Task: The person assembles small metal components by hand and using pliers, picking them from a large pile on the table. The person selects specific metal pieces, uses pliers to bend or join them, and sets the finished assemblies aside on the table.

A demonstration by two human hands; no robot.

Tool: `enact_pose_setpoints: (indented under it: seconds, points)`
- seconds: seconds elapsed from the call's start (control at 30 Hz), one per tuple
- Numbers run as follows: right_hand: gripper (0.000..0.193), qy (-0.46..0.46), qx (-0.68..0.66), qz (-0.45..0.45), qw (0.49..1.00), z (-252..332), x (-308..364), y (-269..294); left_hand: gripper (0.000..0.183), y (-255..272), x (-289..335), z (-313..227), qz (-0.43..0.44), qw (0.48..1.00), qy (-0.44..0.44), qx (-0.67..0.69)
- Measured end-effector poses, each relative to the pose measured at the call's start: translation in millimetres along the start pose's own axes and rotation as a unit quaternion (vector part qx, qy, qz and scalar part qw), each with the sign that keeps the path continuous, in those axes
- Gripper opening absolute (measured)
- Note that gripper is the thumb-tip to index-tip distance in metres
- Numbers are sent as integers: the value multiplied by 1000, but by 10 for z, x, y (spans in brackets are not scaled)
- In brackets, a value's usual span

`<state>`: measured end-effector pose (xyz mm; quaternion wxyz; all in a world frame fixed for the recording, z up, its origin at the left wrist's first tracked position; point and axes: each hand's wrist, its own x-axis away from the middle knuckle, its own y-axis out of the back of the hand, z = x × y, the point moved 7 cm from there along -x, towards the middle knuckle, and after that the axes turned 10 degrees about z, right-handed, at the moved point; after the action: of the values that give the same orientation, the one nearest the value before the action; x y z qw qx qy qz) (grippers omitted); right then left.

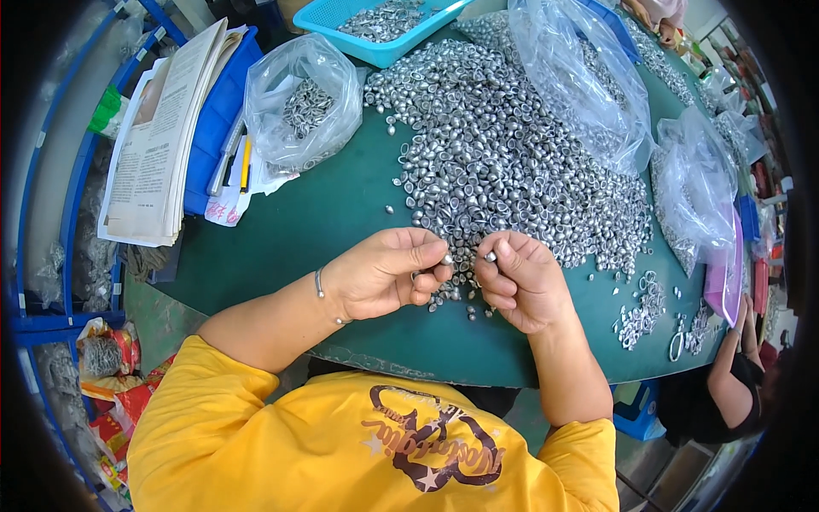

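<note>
A large heap of small silver, cup-like metal pieces (pixel 512 136) spreads over the green table (pixel 281 226). At its near edge my left hand (pixel 397 269) pinches one small silver metal piece (pixel 447 259) between thumb and forefinger, its other fingers curled. Close beside it on the right, my right hand (pixel 522 277) is closed, with another small rounded metal piece (pixel 490 256) at its thumb and forefinger. The two hands are apart. Several loose pieces lie on the table just below and between them. What the curled fingers may cover is hidden.
Left of the heap are a clear bag of metal parts (pixel 303 102), a blue bin (pixel 223 119) and stacked papers (pixel 162 128). A turquoise basket (pixel 375 51) stands behind. Clear bags (pixel 695 183) and a pink tray (pixel 723 273) lie right, near another person's arm (pixel 735 367).
</note>
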<state>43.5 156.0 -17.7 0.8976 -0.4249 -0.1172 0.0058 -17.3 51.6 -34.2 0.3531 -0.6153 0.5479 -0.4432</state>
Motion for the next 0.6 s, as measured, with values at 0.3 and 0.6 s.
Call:
enact_pose_setpoints:
  seconds: [0.3,0.6]
  points:
    - [27,7,109,-25,994,71,53,34,8,-48,83,-264,-90,989,-80,-85]
    - [15,82,819,-36,567,51,187,-424,13,-224,140,-438,-170,602,-78,-776]
